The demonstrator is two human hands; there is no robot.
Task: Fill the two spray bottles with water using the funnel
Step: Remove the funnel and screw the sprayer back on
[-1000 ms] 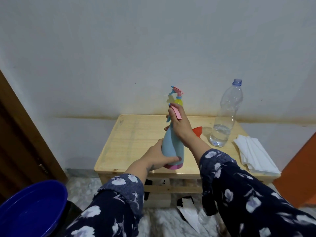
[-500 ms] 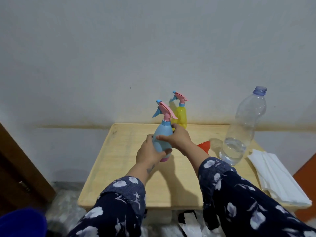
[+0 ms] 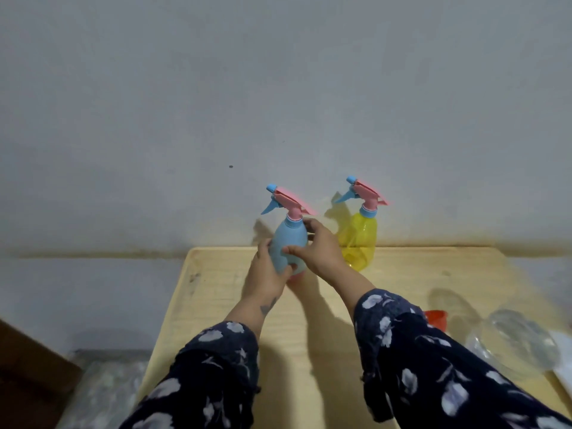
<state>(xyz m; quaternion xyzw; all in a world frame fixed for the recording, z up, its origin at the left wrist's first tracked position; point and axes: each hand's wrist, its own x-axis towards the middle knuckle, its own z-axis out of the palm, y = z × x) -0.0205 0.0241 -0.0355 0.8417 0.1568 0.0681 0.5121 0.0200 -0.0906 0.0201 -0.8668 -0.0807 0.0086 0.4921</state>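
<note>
The blue spray bottle (image 3: pixel 289 247) stands upright near the far edge of the desk (image 3: pixel 216 305), its pink-and-blue trigger head still screwed on. It is opaque, so its water level cannot be told. The left hand (image 3: pixel 267 274) wraps its grip around the lower body; the right hand (image 3: pixel 318 252) curls around the upper body just below the collar.

Judged from its thin moulded plastic, the bottle should be light, a little squeezable and smooth, so a firm hold on the rounded belly suits it, with the other hand twisting at the collar rather than the trigger lever, which looks slender and easy to snap.

Just beside it, to the right, the yellow spray bottle (image 3: pixel 360 243) stands against the wall, capped, translucent. The orange funnel (image 3: pixel 435 318) peeks out behind the right sleeve, near a clear water bottle (image 3: pixel 520 342) at the desk's right edge; that bottle is blurred. All 2 sprayers look unopened.
</note>
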